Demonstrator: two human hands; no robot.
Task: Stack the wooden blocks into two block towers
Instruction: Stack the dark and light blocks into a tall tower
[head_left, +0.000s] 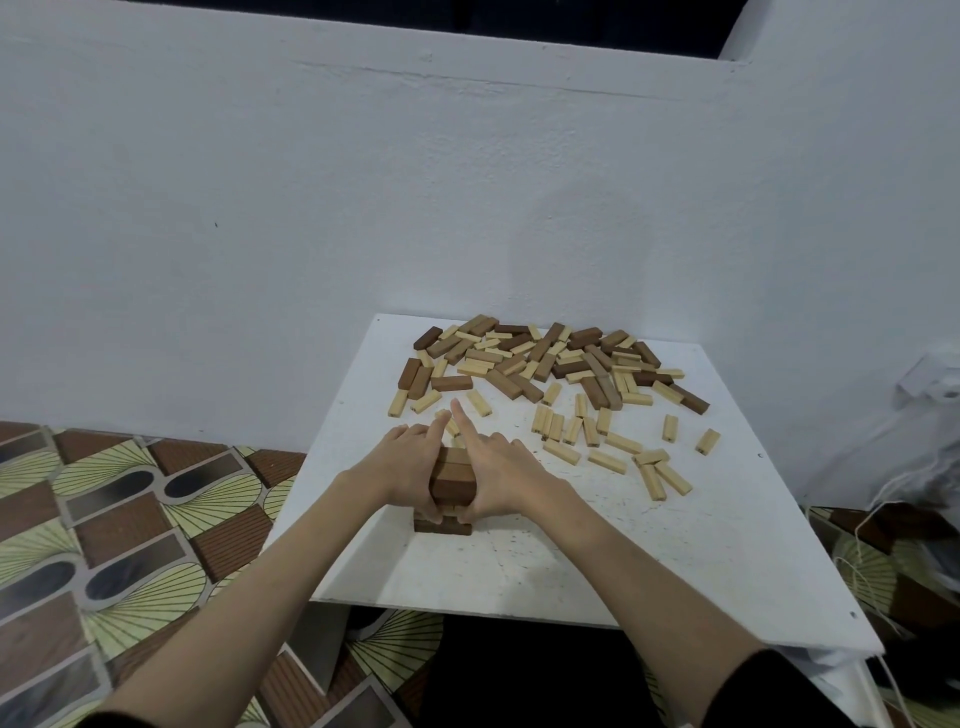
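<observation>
A low tower of dark and light wooden blocks (451, 483) stands on the near left part of the white board (571, 561). My left hand (410, 462) presses its left side and my right hand (498, 473) presses its right side, thumbs low at the front and index fingers stretched forward over the top. A big heap of dark and light blocks (550, 358) lies at the far edge. Several light blocks (602, 447) are scattered to the right of the tower.
The board sits against a white wall (363, 208). A patterned floor mat (130, 519) spreads to the left. White cord and a crumpled bag (914, 467) lie at the right edge. Bare board shows in front of the tower.
</observation>
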